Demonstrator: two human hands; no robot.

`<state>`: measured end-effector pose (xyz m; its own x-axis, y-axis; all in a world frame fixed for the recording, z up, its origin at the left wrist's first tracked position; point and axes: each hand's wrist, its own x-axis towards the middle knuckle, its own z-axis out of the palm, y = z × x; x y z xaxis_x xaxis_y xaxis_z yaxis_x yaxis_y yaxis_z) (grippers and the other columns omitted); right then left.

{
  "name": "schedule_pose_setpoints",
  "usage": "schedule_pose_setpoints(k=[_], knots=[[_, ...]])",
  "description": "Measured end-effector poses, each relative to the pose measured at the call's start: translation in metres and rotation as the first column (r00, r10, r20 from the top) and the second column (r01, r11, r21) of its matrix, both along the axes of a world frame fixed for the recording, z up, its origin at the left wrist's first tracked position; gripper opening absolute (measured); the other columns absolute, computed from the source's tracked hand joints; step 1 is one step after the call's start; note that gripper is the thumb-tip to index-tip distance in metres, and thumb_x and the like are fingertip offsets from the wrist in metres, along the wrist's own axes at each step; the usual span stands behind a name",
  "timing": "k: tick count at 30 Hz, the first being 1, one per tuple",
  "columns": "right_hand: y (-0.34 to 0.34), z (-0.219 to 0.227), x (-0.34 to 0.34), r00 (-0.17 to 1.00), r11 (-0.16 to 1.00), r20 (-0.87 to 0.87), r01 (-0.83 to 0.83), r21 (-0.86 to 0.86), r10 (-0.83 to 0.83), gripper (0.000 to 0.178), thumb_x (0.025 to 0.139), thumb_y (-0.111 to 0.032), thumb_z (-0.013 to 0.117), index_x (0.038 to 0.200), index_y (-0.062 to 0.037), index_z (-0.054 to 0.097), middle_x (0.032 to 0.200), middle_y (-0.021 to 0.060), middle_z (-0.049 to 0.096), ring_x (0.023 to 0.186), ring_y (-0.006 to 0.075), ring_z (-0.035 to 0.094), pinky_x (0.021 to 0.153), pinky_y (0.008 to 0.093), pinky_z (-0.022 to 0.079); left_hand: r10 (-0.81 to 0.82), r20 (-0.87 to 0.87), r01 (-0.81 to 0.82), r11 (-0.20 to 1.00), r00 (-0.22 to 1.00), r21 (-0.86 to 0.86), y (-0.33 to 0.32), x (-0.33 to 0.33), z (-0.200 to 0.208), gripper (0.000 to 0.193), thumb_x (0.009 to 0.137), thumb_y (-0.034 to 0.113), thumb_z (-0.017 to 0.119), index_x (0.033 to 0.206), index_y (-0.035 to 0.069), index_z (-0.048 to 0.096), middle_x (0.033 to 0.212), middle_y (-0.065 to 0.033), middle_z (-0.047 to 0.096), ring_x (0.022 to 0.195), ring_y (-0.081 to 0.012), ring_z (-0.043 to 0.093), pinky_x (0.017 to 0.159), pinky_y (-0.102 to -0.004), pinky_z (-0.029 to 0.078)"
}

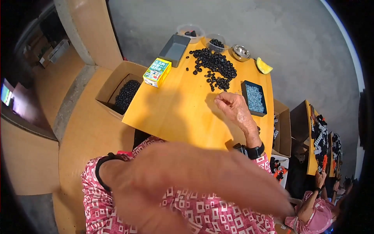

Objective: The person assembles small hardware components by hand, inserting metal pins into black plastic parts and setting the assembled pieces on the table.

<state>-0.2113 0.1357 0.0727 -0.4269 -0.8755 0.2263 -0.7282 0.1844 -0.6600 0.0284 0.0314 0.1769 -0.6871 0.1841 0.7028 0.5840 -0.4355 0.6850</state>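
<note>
Close in front of the view, my left hand [183, 171] is raised, large and blurred. Its fingers reach to the right with the thumb apart below, and nothing shows in it. Over the right part of the yellow table [175, 105], my right hand [235, 111] is closed with curled fingertips pressed together; whatever they may hold is hidden. Just beyond it lies a spread pile of small black ring-shaped parts [214, 64]. Beside it on the right is a black tray [264, 110] of small grey-blue pieces [255, 98].
Along the far edge stand a grey tray [175, 48], clear tubs [190, 30], a glass bowl [240, 53] and a yellow wedge-shaped piece [264, 66]. A yellow-green box [157, 72] sits at left. Cardboard boxes [113, 87] flank the table. Another person [317, 208] works at right.
</note>
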Motion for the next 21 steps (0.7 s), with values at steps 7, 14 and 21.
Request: schedule_pose_setpoints(k=[7, 14, 21], knots=[[-0.008, 0.011, -0.030, 0.999, 0.999, 0.041, -0.028, -0.040, 0.029, 0.018, 0.091, -0.015, 0.065, 0.090, 0.0030, 0.065, 0.069, -0.0016, 0.059, 0.064, 0.0064, 0.050, 0.059, 0.0242, 0.042, 0.049, 0.054, -0.053, 0.995, 0.997, 0.088, 0.000, 0.016, -0.012, 0.037, 0.085, 0.021, 0.073, 0.105, -0.009, 0.064, 0.118, -0.0205, 0.062, 0.107, -0.0306, 0.063, 0.095, -0.0361, 0.049], [-0.028, 0.013, -0.073, 0.981, 0.996, 0.173, 0.084, 0.034, -0.089, 0.019, 0.092, -0.018, 0.064, 0.088, 0.0006, 0.067, 0.071, -0.0017, 0.061, 0.067, 0.0052, 0.053, 0.064, 0.0236, 0.044, 0.074, 0.084, -0.087, 0.983, 0.994, 0.164, -0.006, 0.009, -0.016, 0.034, 0.086, 0.020, 0.071, 0.104, -0.008, 0.063, 0.114, -0.0198, 0.062, 0.105, -0.0307, 0.063, 0.093, -0.0373, 0.049], [-0.064, -0.013, -0.096, 0.993, 0.993, 0.025, 0.117, -0.020, -0.116, 0.022, 0.092, -0.020, 0.063, 0.085, 0.0013, 0.064, 0.068, -0.0014, 0.056, 0.065, 0.0076, 0.049, 0.059, 0.0273, 0.041, 0.105, 0.130, -0.134, 0.963, 0.986, 0.233, 0.002, 0.009, -0.017, 0.031, 0.087, 0.019, 0.070, 0.103, -0.006, 0.062, 0.111, -0.0192, 0.062, 0.102, -0.0308, 0.063, 0.091, -0.0385, 0.050]])
